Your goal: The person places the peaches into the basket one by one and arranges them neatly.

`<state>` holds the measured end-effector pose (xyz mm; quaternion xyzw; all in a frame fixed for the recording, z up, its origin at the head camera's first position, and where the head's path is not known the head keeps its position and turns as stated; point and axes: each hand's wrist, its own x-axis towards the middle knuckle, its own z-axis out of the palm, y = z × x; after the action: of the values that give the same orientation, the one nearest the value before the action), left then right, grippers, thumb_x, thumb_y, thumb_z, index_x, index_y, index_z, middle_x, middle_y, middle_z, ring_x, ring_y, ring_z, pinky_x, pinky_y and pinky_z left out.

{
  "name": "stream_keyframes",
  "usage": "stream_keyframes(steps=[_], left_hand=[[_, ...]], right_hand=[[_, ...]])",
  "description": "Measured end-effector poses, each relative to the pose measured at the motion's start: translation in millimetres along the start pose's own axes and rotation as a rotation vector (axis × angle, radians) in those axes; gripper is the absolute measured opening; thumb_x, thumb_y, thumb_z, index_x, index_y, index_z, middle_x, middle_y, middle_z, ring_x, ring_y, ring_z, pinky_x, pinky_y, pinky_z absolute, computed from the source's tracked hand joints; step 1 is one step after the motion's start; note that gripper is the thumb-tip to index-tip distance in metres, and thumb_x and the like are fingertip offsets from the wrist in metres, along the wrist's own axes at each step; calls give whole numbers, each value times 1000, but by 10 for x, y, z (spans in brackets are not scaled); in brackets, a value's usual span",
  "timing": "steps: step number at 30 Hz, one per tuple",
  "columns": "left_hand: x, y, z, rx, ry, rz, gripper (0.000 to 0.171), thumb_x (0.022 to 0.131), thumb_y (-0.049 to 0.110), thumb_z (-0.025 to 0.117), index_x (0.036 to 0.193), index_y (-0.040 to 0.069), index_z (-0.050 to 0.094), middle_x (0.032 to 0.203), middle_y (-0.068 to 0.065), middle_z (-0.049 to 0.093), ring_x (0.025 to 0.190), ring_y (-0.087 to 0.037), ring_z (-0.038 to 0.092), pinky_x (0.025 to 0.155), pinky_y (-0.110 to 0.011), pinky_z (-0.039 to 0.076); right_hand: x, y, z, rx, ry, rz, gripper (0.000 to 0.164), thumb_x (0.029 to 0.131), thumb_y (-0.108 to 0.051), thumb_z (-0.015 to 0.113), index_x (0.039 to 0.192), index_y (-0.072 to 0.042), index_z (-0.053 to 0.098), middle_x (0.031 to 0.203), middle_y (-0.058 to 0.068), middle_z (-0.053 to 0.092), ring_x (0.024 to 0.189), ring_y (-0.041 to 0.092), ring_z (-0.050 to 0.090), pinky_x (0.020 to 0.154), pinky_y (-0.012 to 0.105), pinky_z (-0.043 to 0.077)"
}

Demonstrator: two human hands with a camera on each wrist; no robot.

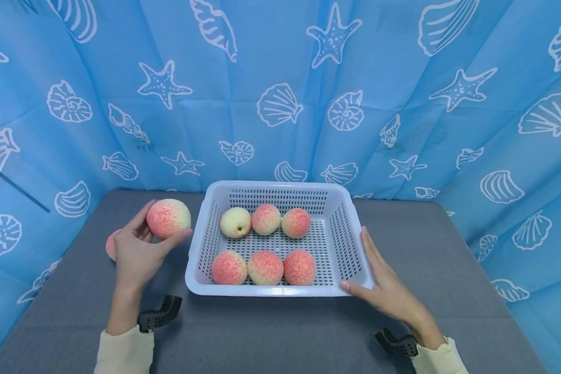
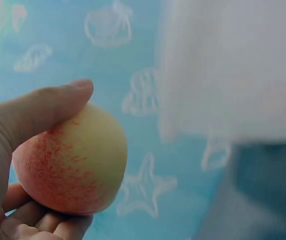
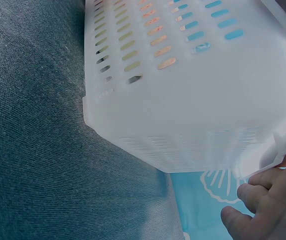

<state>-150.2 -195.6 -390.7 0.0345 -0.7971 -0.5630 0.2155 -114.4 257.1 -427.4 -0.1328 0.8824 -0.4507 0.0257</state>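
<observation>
My left hand (image 1: pixel 137 254) holds a peach (image 1: pixel 169 220), pink on one side and pale yellow on the other, above the table left of the basket. In the left wrist view the thumb lies over the peach (image 2: pixel 78 160) and the fingers curl beneath it. My right hand (image 1: pixel 392 293) grips the front right corner of the white plastic basket (image 1: pixel 271 291), thumb on the rim and fingers along the outer side. Two rows of peaches lie in the basket, among them a pale one (image 1: pixel 236 223) at the back left and a pink one (image 1: pixel 299 268) at the front right.
Another peach (image 1: pixel 110 245) sits on the grey table (image 1: pixel 280 332), partly hidden behind my left hand. A blue curtain (image 1: pixel 243 67) with white shell and starfish prints hangs behind the table and along both sides. The basket's right part shows bare slotted floor.
</observation>
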Motion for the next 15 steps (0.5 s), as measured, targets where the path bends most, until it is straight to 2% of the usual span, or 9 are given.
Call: stream_keyframes(steps=[4,10,15], left_hand=[[-81,185,152,-73,-57,67,83,74,1,90,147,5,53,136,-10,61,119,-21,61,95,-20,48],[-187,274,450,-132,-161,129,86,72,4,92,147,0,50,136,-15,60,121,-25,61,96,-24,49],[-265,292,694,-118,-245,90,90,74,14,93,150,-1,47,140,-18,57,124,-28,61,100,-38,49]], right_hand=[[-5,5,-4,-8,2,-4,119,86,-25,83,161,-37,-8,168,18,-3,118,42,61,81,37,59],[-7,9,-5,-4,4,-6,119,86,-24,83,161,-37,-9,168,18,-4,119,44,60,81,37,59],[-5,16,-2,14,1,-5,119,86,-23,83,161,-39,-8,169,17,-5,120,45,59,81,37,59]])
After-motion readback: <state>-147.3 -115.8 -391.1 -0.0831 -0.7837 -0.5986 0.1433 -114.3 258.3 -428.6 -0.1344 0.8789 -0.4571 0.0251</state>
